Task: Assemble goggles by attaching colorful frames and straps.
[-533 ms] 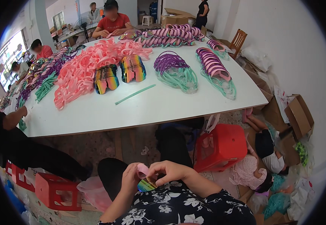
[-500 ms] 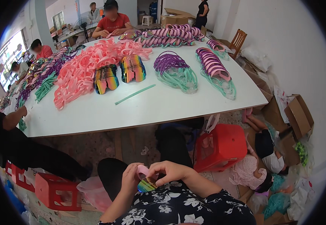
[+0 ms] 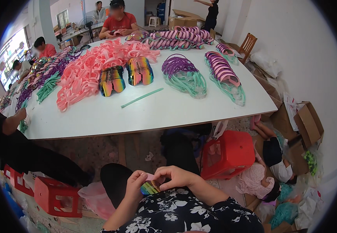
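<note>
Low in the picture, over my lap, both my hands hold a small pair of glasses with a pink frame and rainbow mirrored lenses (image 3: pixel 149 187). My left hand (image 3: pixel 134 185) grips its left side and my right hand (image 3: pixel 178 177) pinches the pink frame from above and right. Part of the piece is hidden under my fingers. On the white table (image 3: pixel 145 116) ahead lie a heap of pink frames (image 3: pixel 87 73), two stacks of rainbow lenses (image 3: pixel 125 75), a loose green strip (image 3: pixel 142 98) and piles of purple and green frames (image 3: pixel 184 73).
A red plastic stool (image 3: pixel 226 153) stands to my right, another red stool (image 3: pixel 56 196) to my left. Cardboard boxes (image 3: pixel 306 124) and bags line the right wall. A person in black sits at left (image 3: pixel 17 143); others work at the table's far end.
My hands have stayed together over my lap with the piece between them; any movement is very slight. The table looks unchanged.
</note>
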The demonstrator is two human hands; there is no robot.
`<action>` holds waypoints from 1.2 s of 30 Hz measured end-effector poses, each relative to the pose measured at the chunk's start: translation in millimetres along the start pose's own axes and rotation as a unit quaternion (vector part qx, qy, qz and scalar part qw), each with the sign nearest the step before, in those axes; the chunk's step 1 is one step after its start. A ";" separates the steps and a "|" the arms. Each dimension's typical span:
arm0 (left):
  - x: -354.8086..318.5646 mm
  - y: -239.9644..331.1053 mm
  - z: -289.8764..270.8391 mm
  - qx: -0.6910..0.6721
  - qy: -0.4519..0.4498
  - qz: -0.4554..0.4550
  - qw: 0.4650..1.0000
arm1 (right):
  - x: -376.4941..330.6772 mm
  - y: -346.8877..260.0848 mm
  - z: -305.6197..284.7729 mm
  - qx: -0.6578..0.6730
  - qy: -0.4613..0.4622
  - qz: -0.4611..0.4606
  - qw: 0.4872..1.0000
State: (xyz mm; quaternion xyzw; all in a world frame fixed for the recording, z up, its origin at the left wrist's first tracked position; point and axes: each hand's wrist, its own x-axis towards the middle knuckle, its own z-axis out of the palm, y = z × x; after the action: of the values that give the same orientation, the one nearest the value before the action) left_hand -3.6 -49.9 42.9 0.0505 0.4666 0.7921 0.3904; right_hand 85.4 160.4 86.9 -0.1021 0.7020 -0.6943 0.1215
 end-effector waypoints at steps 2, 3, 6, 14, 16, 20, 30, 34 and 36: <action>-0.9 2.6 2.8 -0.010 -0.001 -0.010 1.000 | 0.4 -0.7 1.5 0.006 0.006 -0.001 1.000; -2.0 4.5 4.4 -0.018 -0.005 -0.017 1.000 | 0.5 1.8 3.2 0.017 0.009 -0.004 1.000; -2.5 2.5 3.2 -0.048 -0.010 -0.032 0.998 | 1.0 7.4 2.1 0.027 0.011 -0.014 0.999; 4.2 -1.7 3.6 -0.082 -0.016 -0.004 0.997 | 2.9 15.2 -5.8 0.030 0.071 -0.047 0.996; 9.4 -7.1 -7.6 -0.094 -0.014 0.005 0.995 | 5.1 20.1 -21.6 -0.070 0.104 -0.117 0.985; 23.1 -11.1 -24.5 -0.052 -0.024 0.005 0.998 | 3.3 29.7 -54.1 0.016 0.227 -0.002 0.974; 55.6 -71.6 -95.5 0.141 0.076 -0.051 0.986 | 3.1 95.3 -68.3 0.181 0.302 -0.046 0.935; 59.0 -77.2 -95.0 0.164 0.073 -0.064 0.982 | 1.6 105.8 -68.8 0.213 0.316 -0.066 0.922; 59.0 -82.0 -100.5 0.166 0.081 -0.050 0.981 | 3.9 108.7 -68.3 0.224 0.305 -0.076 0.922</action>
State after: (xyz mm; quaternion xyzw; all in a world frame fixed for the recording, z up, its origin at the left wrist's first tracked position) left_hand -42.1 -59.6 -93.9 0.0275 0.6237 0.6844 0.3766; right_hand 63.1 225.7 -21.5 0.0916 0.5214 -0.8380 -0.1325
